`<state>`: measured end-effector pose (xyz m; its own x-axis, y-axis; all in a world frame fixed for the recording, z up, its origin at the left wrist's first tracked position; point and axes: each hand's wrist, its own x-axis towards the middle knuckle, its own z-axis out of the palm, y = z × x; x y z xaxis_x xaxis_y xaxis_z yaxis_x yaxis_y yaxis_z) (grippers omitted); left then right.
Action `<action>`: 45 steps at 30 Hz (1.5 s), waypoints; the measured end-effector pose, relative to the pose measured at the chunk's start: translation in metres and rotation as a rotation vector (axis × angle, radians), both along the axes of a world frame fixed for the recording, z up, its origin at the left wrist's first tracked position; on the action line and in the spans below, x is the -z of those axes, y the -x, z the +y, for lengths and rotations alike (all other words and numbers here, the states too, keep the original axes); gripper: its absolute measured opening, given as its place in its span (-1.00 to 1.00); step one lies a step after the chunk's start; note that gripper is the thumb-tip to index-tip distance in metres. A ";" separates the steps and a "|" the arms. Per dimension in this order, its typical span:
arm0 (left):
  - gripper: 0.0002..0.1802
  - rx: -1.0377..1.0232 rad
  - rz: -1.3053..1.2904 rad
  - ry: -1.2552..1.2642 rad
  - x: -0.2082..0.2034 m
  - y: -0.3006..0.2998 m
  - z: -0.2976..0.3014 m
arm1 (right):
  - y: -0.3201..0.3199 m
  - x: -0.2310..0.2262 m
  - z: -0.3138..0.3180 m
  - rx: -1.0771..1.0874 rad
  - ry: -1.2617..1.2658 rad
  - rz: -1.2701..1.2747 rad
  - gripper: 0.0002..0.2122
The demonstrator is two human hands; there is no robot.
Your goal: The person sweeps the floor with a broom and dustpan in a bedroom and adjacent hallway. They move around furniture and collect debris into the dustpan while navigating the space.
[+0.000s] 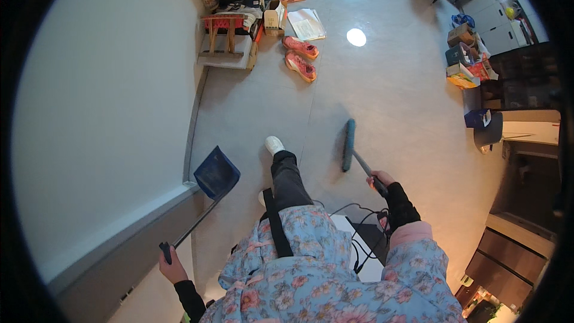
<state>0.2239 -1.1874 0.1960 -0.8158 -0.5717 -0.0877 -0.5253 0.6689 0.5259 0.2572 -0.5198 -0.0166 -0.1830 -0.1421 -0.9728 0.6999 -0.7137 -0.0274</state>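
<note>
While the left hand (173, 267) grips a dark blue, square dustpan (216, 173) on a long grey stick, the right hand (382, 182) holds a grey-handled broom with a long, narrow teal bristle head (348, 145)

As the person stands on a smooth, pale grey floor (251, 104), each hand is wrapped around one tool. The left hand, low on the left side, is closed on the dark end grip of the dustpan's stick; the pan lies ahead of it, up and to the right, close to the corner of a plain white wall (107, 113). The right hand is clamped on the black grip of the broom, whose bristle head points nearly straight ahead. Whether pan or bristles touch the floor cannot be told. The two tools are well apart, with the person's dark-trousered leg (288, 179) and white shoe (274, 145) between them.

Farther ahead, a pair of coral-pink sneakers with orange soles (301, 67) sits on the floor, just beyond them some flat white sheets of paper (307, 24), and next to these an open brown cardboard box (275, 17). Off to the right stands a cluster of colourful boxes and bags (459, 55). The person wears a light blue, flower-printed coat (299, 233) with black cuffs.
</note>
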 end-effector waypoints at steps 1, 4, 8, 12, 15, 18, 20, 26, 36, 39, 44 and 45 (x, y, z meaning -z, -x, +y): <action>-0.69 -0.018 0.018 -0.014 0.000 -0.016 -0.008 | -0.001 -0.010 -0.005 0.003 0.082 -0.004 -0.80; -0.70 -0.063 0.024 -0.049 0.014 -0.049 -0.040 | -0.008 -0.033 -0.035 0.192 0.350 -0.091 -0.80; -0.70 -0.128 0.100 -0.084 0.028 -0.079 -0.074 | -0.018 -0.059 -0.073 0.092 0.361 -0.150 -0.80; -0.70 -0.092 0.075 -0.093 0.035 -0.092 -0.091 | -0.037 -0.067 -0.110 -0.495 0.063 -0.032 -0.81; -0.71 -0.101 -0.017 -0.084 0.036 -0.103 -0.093 | -0.051 -0.080 -0.124 -0.931 -0.196 0.186 -0.79; -0.71 -0.099 0.006 -0.055 0.033 -0.114 -0.090 | -0.051 -0.110 -0.127 -0.990 -0.254 0.150 -0.80; -0.71 -0.108 0.001 -0.065 0.031 -0.122 -0.089 | -0.039 -0.135 -0.125 -1.108 -0.221 0.069 -0.56; -0.70 -0.130 -0.061 -0.034 0.036 -0.134 -0.099 | -0.005 -0.191 -0.130 -0.914 -0.172 -0.076 -0.76; -0.71 -0.108 -0.039 -0.130 0.045 -0.113 -0.088 | 0.024 -0.255 -0.060 -0.005 0.341 -0.288 -0.75; -0.71 -0.124 -0.040 -0.134 0.042 -0.110 -0.084 | 0.000 -0.204 -0.073 -0.082 0.217 -0.152 -0.75; -0.72 -0.152 -0.006 -0.127 0.040 -0.101 -0.081 | -0.029 -0.103 -0.087 -0.652 -0.528 0.075 -0.75; -0.72 -0.150 0.013 -0.135 0.039 -0.098 -0.079 | -0.032 -0.083 -0.094 -0.650 -0.607 0.045 -0.80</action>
